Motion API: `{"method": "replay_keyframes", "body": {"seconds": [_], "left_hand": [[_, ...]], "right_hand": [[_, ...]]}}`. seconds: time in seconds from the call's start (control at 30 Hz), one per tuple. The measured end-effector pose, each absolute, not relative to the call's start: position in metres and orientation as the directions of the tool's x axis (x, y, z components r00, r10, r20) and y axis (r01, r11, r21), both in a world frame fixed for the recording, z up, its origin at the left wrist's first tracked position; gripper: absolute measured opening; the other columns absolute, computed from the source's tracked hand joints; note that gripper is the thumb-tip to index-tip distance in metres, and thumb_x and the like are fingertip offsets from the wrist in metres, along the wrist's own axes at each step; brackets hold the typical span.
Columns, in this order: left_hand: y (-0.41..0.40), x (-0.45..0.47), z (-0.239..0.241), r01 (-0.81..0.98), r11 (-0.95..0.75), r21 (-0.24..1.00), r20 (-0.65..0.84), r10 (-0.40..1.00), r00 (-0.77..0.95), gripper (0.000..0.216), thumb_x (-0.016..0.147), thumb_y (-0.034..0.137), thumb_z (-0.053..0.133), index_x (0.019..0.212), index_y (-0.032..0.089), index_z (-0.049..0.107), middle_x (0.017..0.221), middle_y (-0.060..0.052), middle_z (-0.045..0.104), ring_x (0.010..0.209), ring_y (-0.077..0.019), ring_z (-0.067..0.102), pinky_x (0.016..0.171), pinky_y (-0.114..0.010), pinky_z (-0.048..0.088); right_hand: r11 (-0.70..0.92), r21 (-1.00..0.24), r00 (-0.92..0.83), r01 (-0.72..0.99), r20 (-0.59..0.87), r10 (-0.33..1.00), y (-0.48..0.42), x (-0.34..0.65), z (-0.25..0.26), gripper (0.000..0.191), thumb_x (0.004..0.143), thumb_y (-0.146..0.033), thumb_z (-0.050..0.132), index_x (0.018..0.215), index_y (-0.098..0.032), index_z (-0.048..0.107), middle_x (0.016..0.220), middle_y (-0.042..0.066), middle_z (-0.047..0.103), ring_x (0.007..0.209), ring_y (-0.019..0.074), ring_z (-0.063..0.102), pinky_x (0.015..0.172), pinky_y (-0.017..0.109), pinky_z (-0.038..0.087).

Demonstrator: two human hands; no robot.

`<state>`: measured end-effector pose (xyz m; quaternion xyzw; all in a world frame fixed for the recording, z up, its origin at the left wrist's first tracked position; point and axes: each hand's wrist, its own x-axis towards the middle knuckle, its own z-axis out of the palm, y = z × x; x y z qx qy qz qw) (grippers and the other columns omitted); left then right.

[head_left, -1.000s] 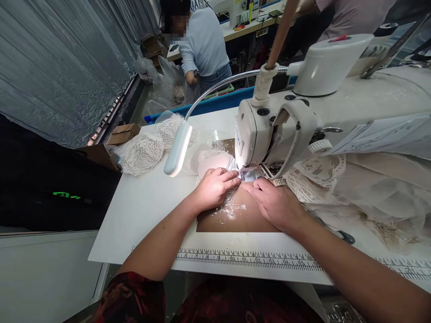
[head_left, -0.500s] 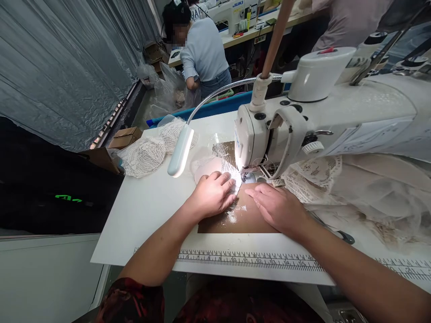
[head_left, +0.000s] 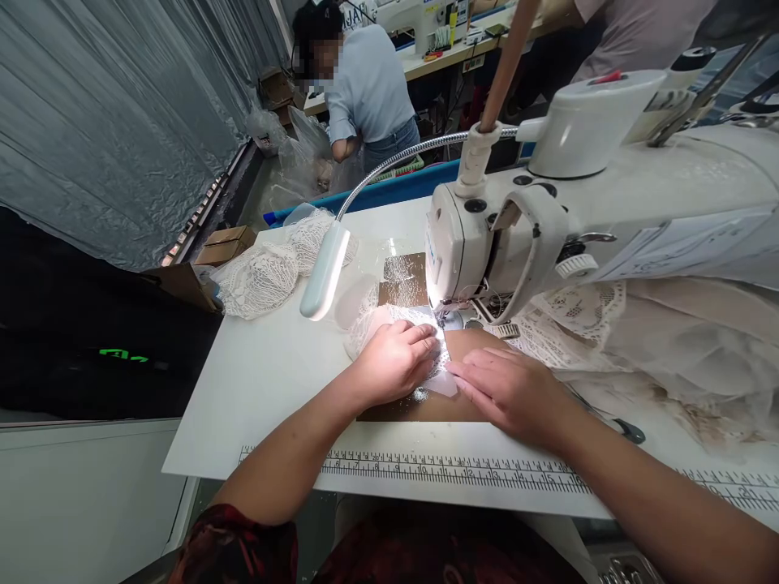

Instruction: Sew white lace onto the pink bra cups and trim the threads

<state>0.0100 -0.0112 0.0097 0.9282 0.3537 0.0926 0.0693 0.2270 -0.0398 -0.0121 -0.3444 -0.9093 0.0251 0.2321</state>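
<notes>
A white lace cup piece (head_left: 366,326) with a sheer edge lies under the presser foot (head_left: 441,318) of a white sewing machine (head_left: 459,243). My left hand (head_left: 398,361) rests on the lace, its fingers laid over it just left of the needle area. Beside the lace's right edge is my right hand (head_left: 508,389), fingers pointing left and tips closed at that edge near the front. Part of the lace is hidden under my left hand. Beneath both hands a brown plate (head_left: 389,410) covers part of the white table (head_left: 256,389).
More lace cups (head_left: 261,280) sit at the table's back left, below a lamp head (head_left: 325,272). Sheer fabric (head_left: 687,341) is heaped on the right, near dark-handled scissors (head_left: 630,430). A printed ruler (head_left: 426,466) runs along the front edge. A co-worker (head_left: 371,89) bends over beyond.
The lace piece now lies nearer me, its lace face showing and its sheer edge reaching lower. My left hand has shifted slightly right, and my right fingertips have come down to the lace's edge.
</notes>
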Motion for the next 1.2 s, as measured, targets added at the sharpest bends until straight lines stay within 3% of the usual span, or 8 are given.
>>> {"method": "replay_keyframes", "body": {"seconds": [0.13,0.4,0.77,1.03,1.2], "left_hand": [[-0.012,0.014,0.005,0.655,-0.745,0.128,0.123,0.667,0.735,0.038,0.095,0.033,0.038,0.12,0.014,0.06,0.131,-0.011,0.057,0.092,-0.0231,0.053,0.079,-0.039,0.047],[-0.011,0.016,-0.003,0.672,-0.733,0.11,0.177,0.679,0.712,0.039,0.096,0.033,0.037,0.121,0.013,0.06,0.13,-0.01,0.057,0.092,-0.0226,0.053,0.081,-0.038,0.047],[-0.016,0.014,0.001,0.658,-0.75,0.072,0.161,0.66,0.734,0.039,0.097,0.031,0.034,0.122,0.013,0.058,0.131,-0.009,0.057,0.1,-0.0229,0.053,0.082,-0.037,0.045],[-0.011,0.012,-0.005,0.67,-0.739,0.069,0.144,0.672,0.726,0.038,0.094,0.023,0.038,0.126,0.014,0.056,0.135,-0.008,0.054,0.1,-0.0231,0.052,0.083,-0.038,0.044],[-0.002,0.009,-0.006,0.688,-0.721,0.079,0.142,0.692,0.708,0.041,0.09,0.016,0.041,0.128,0.013,0.055,0.137,-0.007,0.053,0.109,-0.0253,0.05,0.091,-0.04,0.043]], "right_hand": [[0.784,-0.192,-0.692,0.591,0.378,0.615,-0.04,0.227,-0.013,0.024,0.09,-0.019,0.046,0.091,-0.015,0.07,0.07,0.004,0.063,0.068,0.017,0.053,0.064,0.03,0.038],[0.774,-0.182,-0.676,0.606,0.396,0.622,-0.041,0.226,-0.015,0.026,0.091,-0.018,0.045,0.084,-0.015,0.071,0.066,0.004,0.061,0.066,0.0171,0.05,0.063,0.03,0.037],[0.735,-0.142,-0.646,0.663,0.389,0.657,-0.038,0.226,-0.016,0.025,0.085,-0.011,0.047,0.095,-0.014,0.07,0.069,0.004,0.058,0.069,0.0175,0.048,0.066,0.03,0.038],[0.715,-0.113,-0.627,0.69,0.399,0.669,-0.036,0.223,-0.017,0.031,0.089,-0.013,0.041,0.099,-0.013,0.071,0.067,0.004,0.057,0.066,0.017,0.047,0.064,0.029,0.037],[0.625,-0.091,-0.582,0.775,0.283,0.762,-0.031,0.217,-0.02,0.036,0.088,-0.014,0.041,0.111,-0.017,0.069,0.072,0.004,0.059,0.069,0.0177,0.052,0.059,0.029,0.033]]}}
